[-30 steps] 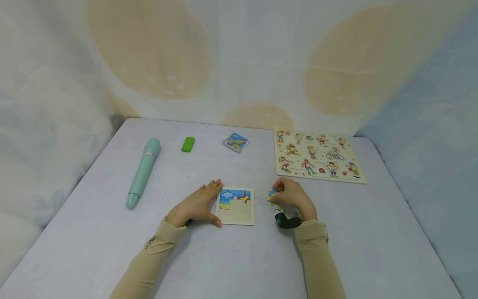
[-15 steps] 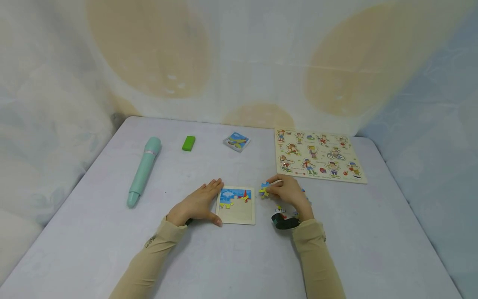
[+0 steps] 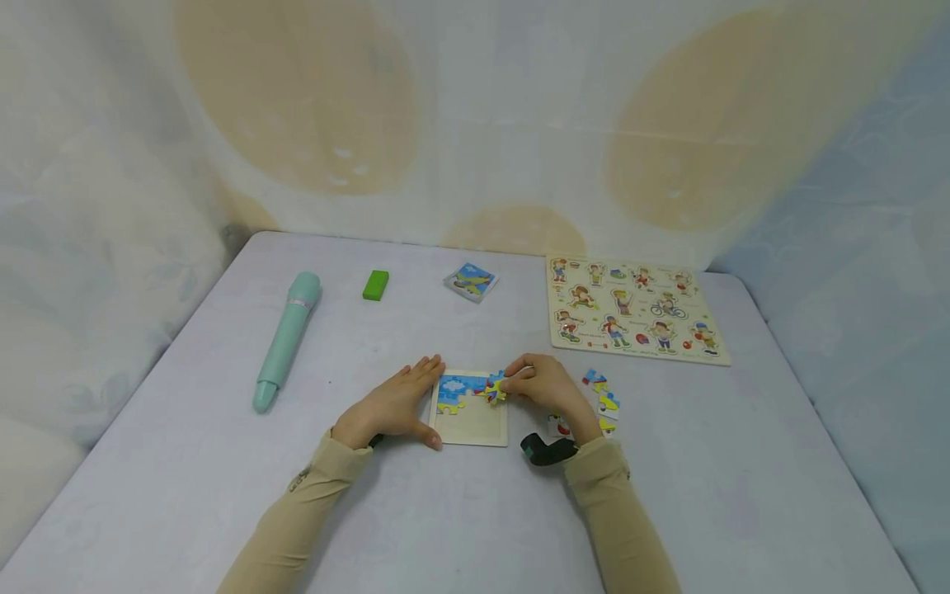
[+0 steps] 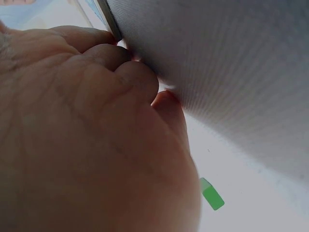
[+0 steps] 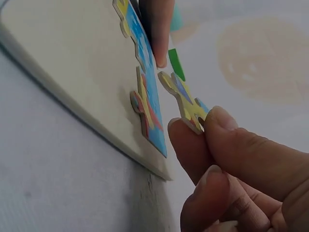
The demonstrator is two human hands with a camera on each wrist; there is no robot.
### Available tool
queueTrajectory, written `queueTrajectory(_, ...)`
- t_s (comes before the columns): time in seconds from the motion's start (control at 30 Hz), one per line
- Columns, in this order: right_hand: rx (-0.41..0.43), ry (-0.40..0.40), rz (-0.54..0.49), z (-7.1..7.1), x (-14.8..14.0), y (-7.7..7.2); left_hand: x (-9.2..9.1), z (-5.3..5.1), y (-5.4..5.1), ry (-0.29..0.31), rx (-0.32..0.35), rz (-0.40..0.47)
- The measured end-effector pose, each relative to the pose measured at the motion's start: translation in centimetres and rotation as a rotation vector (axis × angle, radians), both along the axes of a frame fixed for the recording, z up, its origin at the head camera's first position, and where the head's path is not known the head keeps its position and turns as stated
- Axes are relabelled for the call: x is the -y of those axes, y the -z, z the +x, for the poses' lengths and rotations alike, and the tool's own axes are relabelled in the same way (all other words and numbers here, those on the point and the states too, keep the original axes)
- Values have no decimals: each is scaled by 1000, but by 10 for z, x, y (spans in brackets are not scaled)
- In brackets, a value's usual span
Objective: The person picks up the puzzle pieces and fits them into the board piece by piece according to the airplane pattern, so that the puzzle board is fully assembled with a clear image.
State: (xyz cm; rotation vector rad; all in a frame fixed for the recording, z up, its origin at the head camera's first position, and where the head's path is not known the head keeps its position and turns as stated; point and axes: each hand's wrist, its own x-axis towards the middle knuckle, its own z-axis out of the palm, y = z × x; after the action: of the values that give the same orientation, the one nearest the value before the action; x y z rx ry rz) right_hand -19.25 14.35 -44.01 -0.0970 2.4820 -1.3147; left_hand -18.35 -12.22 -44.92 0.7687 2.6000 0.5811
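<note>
A small square jigsaw tray [image 3: 469,429] lies on the table, its upper part filled with blue, yellow and red pieces and its lower part bare wood. Over its upper right corner, my right hand [image 3: 547,386] pinches a yellow-and-blue puzzle piece [image 5: 186,104] between thumb and forefinger. In the right wrist view that piece is tilted and held apart from the fitted pieces [image 5: 149,111]. My left hand [image 3: 392,406] rests with extended fingers along the tray's left edge. Several loose puzzle pieces [image 3: 609,403] lie right of the tray, partly hidden by my right hand and wrist.
A wooden board with cartoon figures [image 3: 637,307] lies at the back right. Behind the tray is a small airplane picture [image 3: 472,281]. Further left are a green block [image 3: 375,285] and a mint-green stick with a rounded head [image 3: 286,342]. Cloth walls surround the table's back and sides.
My right hand has carried the puzzle piece leftward from beside the tray to above its upper right corner, uncovering more loose pieces. The left hand has stayed in place.
</note>
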Motion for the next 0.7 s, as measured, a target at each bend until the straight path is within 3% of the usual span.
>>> queueTrajectory(0.2,-21,-64,-1,1,12,3,0,0,0,2,1,-11)
queueTrajectory(0.5,8,-49,2,5,23,3,0,0,0,-1,17,-9)
queueTrajectory(0.7,3,-90,-10,6,29,6,0,0,0,2,15,-7)
